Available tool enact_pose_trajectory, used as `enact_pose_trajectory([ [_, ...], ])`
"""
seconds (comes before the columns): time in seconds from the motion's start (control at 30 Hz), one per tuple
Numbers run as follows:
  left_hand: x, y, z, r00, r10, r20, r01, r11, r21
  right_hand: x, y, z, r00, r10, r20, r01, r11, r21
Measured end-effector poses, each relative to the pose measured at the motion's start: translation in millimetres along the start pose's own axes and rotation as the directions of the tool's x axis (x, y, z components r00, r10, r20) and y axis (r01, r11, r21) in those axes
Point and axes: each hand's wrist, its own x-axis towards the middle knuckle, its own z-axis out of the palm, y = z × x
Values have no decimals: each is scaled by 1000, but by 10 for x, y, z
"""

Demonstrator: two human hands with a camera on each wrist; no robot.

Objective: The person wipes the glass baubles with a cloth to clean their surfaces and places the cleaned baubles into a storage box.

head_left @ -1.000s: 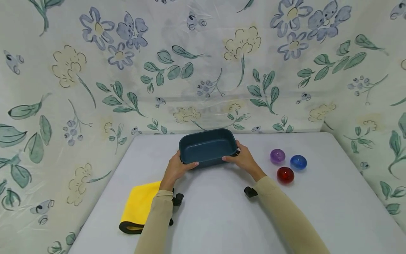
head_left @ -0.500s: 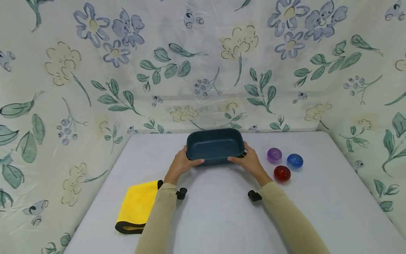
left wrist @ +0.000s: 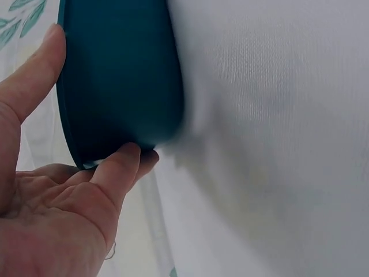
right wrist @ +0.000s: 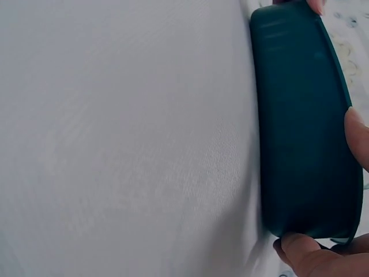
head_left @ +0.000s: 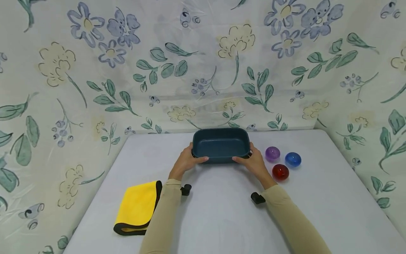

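**Op A:** I'm looking at the dark blue tray (head_left: 221, 144) first. It sits at the far middle of the grey table (head_left: 222, 218), close to the flowered cloth backdrop (head_left: 127, 70), open side up and with nothing showing inside it.

**Op B:** Who's got it?

**Op A:** Both of them. The left hand (head_left: 185, 163) grips the tray's left end, thumb curled over the near rim and fingers under the corner; my left wrist view shows the thumb (left wrist: 31, 75) flat on the rim and a fingertip hooked beneath. The right hand (head_left: 253, 163) clasps the right end the same way. A grip at each short end keeps it level, I'd judge.

**Op B:** Is it lifted or resting?

**Op A:** I cannot tell. In the wrist views its base is at the tabletop, but the edge is blurred.

**Op B:** What's around it?

**Op A:** Just right of the right hand are three glossy balls in a cluster: purple ball (head_left: 272, 153), blue ball (head_left: 293, 159), red ball (head_left: 280, 172), all apart from the tray. A folded yellow cloth (head_left: 136, 207) lies near the left forearm, well apart from the tray.
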Motion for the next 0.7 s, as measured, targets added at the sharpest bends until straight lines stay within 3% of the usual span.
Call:
enact_pose_trajectory([
  [0.33, 33, -6, 85, 1000, 9, -28, -10, 1000, -27, -6, 26, -35, 999, 31, -18, -31, 999, -22],
  [0.7, 11, -70, 139, 995, 65, -70, -71, 993, -90, -19, -4, -97, 1000, 9, -5, -9, 997, -83],
])
